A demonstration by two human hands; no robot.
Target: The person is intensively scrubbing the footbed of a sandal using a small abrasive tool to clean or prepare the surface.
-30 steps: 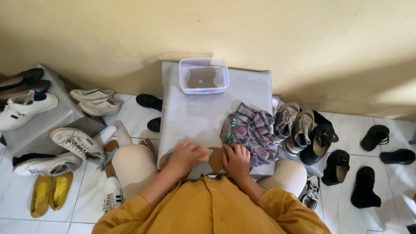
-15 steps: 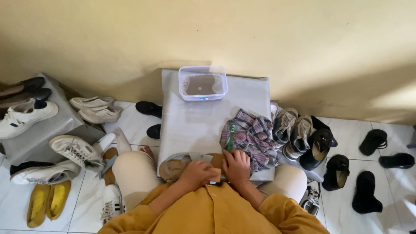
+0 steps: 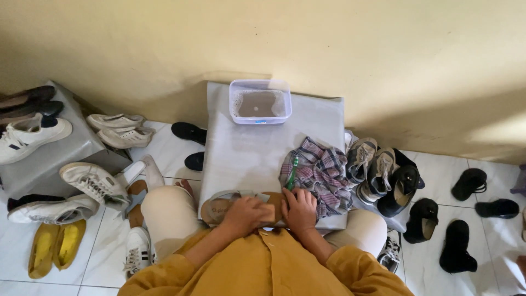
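Both hands (image 3: pixel 274 211) have drawn the flat tan sandal (image 3: pixel 219 207) nearer.

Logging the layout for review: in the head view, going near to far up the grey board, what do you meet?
Left hand and right hand on a brown sandal → green toothbrush on plaid cloth → clear plastic tub.

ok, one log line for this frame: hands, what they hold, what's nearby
left hand: on tan sandal | right hand: on sandal's other end | surface: grey table | nearby: plaid cloth, green toothbrush, clear tub
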